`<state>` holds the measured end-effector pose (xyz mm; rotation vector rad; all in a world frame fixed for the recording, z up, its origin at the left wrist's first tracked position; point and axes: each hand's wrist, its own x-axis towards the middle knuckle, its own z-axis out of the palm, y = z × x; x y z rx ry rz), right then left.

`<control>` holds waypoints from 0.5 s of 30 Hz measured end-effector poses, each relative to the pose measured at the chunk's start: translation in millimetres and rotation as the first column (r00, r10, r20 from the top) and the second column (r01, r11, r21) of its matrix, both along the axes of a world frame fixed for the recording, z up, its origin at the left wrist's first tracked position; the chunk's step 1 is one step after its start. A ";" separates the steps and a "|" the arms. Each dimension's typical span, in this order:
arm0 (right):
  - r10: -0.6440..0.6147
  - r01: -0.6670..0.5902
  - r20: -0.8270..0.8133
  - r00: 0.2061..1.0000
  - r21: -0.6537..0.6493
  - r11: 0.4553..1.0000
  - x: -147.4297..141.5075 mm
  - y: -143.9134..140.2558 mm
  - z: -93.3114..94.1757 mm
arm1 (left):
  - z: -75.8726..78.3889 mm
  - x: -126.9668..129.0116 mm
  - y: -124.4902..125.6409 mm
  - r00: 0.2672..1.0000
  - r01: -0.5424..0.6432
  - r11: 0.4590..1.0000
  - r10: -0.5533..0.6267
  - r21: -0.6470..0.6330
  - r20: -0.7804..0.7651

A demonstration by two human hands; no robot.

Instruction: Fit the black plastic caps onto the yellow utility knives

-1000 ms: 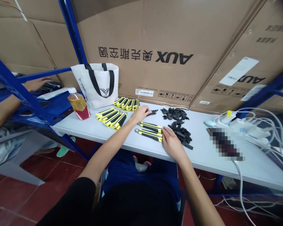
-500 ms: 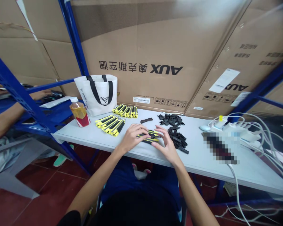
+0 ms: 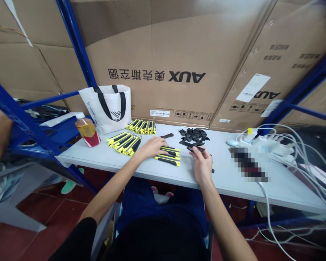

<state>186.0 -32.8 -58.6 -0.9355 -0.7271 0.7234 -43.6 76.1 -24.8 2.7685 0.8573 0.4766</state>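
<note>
Right hand [image 3: 203, 164] lifted, pinching black strip [image 3: 189, 145]; left hand [image 3: 151, 147] flat on knives [image 3: 168, 157]; clips [image 3: 194, 134] behind.

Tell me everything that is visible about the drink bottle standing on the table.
The bottle is clear plastic with a white cap, filled nearly to the neck with an amber drink. A red label wraps its lower part. It looks closed. It appears to lean to the left, perhaps only from the lens. It stands near the left end of the white table, just left of the white tote bag; whether they touch is unclear. No hand touches it.
</note>
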 end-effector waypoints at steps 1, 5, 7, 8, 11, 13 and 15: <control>0.006 -0.006 -0.038 0.999 -0.003 1.000 0.2 0.4 0.4 | 0.1 0.2 5.2 1.000 0.003 1.000 -0.003 -0.012 -0.031; -0.011 0.010 -0.063 0.998 -0.010 1.000 -0.2 0.6 2.2 | -5.5 -5.7 2.3 0.996 -0.079 0.994 0.076 0.071 0.049; -0.022 0.021 -0.023 1.000 -0.004 1.000 -0.9 0.0 2.2 | -12.6 -14.4 -11.9 0.972 -0.171 0.973 0.141 0.157 0.187; -0.014 0.014 0.007 1.000 0.000 1.000 -1.5 -0.5 1.9 | -17.0 -19.6 -20.5 0.948 -0.222 0.957 0.167 0.185 0.270; 0.048 -0.048 0.133 0.990 -0.002 0.999 -4.7 -2.8 0.0 | -31.0 -33.4 -43.3 0.869 -0.320 0.923 0.195 0.214 0.455; 0.075 -0.074 0.208 0.975 -0.010 0.997 -8.2 -4.8 -1.7 | -37.8 -38.0 -51.8 0.876 -0.295 0.926 0.165 0.234 0.453; 0.076 -0.076 0.262 0.962 -0.012 0.997 -11.7 -6.6 -3.4 | -40.8 -38.9 -54.5 0.896 -0.263 0.932 0.140 0.250 0.421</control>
